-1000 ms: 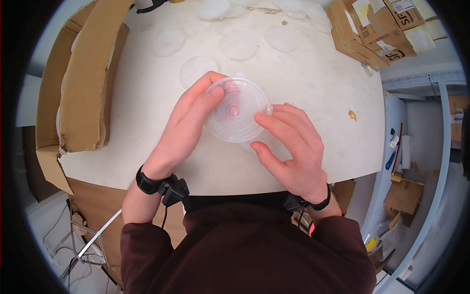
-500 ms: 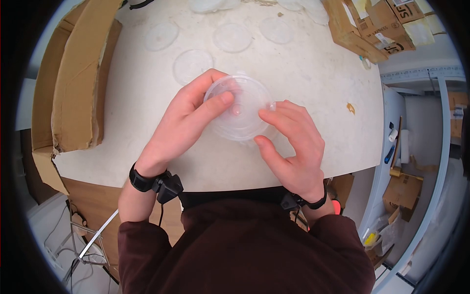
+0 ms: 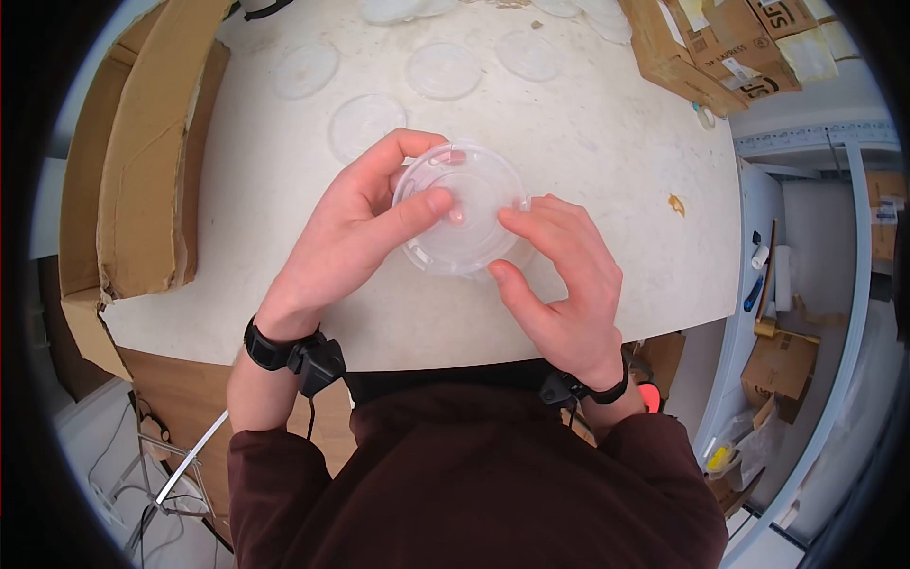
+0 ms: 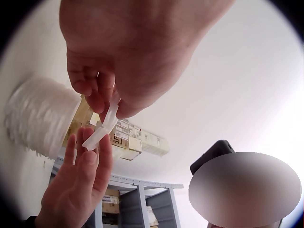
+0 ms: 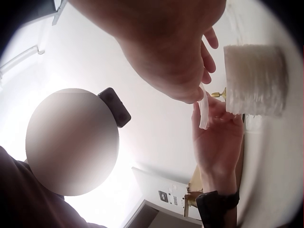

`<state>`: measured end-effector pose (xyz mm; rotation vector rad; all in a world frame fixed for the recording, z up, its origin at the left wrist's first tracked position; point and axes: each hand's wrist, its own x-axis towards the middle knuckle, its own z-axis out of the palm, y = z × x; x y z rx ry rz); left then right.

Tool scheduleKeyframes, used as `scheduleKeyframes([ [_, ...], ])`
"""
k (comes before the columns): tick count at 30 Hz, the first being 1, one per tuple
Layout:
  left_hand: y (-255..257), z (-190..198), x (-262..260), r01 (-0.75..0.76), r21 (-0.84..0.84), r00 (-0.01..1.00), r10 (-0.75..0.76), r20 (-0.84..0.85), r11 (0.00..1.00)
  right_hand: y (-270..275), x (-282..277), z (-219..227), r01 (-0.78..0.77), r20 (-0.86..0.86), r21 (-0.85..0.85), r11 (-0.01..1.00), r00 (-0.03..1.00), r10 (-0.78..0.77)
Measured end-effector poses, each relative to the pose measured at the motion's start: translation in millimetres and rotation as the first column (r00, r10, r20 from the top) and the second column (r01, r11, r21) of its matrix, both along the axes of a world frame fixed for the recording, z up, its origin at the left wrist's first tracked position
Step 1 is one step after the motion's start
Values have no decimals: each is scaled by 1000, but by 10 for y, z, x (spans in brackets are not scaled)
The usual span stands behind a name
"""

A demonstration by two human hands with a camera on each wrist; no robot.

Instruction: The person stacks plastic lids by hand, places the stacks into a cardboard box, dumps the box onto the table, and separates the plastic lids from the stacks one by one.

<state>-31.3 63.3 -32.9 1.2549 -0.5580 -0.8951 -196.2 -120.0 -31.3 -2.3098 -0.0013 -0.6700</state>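
Both hands hold a round clear plastic lid [image 3: 479, 180] above the table, with its face toward the head camera. My left hand [image 3: 346, 232] grips its left side, the thumb lying across the face and the fingers partly hidden behind it. At the right rim, my right hand [image 3: 576, 284] pinches the edge with index finger and thumb. Seen edge-on in the left wrist view, the lid [image 4: 107, 124] is a thin white strip between the two hands. A tall stack of similar lids [image 5: 256, 80] stands beside the hands in the right wrist view.
Several loose clear lids [image 3: 443, 71] lie on the white table [image 3: 654, 275] beyond the hands. A long open cardboard box [image 3: 156, 161] stands at the left. Taped cartons [image 3: 730, 57] sit at the back right, and a grey shelf unit [image 3: 853, 275] is right of the table.
The left thumb has slid further over the lid's face toward its middle. The lid has turned slightly between the hands, and the head view has shifted a little.
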Motion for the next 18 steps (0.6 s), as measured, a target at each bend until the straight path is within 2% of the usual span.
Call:
scheduleKeyframes([
  [7, -10, 76, -29, -17, 49, 999, 16, 29, 999, -70, -108, 56, 17, -13, 42, 999, 1000, -17],
  [9, 13, 85, 27, -6, 130, 984, -17, 178, 992, -139, -195, -3, 44, -39, 140, 989, 998, -39],
  [10, 6, 72, 31, -7, 132, 984, -17, 177, 991, -153, -244, -45, 43, -40, 141, 989, 998, -38],
  [12, -8, 36, 26, -75, 175, 968, 29, 251, 982, -158, -355, -115, 94, -51, 515, 852, 996, -79],
  [13, -14, 29, 29, -77, 180, 967, 30, 252, 981, -164, -384, -117, 92, -51, 520, 849, 996, -77],
  [15, -31, 17, 35, -122, 172, 959, 72, 273, 978, -198, -432, -113, 197, -82, 718, 668, 976, -199],
  [16, -32, 6, 42, -123, 173, 959, 72, 274, 977, -233, -433, -113, 205, -94, 766, 610, 973, -209],
  [17, -34, -7, 48, -124, 190, 959, 68, 276, 974, -243, -409, -105, 204, -94, 766, 610, 974, -208],
  [18, -35, -19, 50, -124, 206, 958, 63, 278, 971, -252, -379, -86, 222, -125, 795, 564, 971, -205],
])
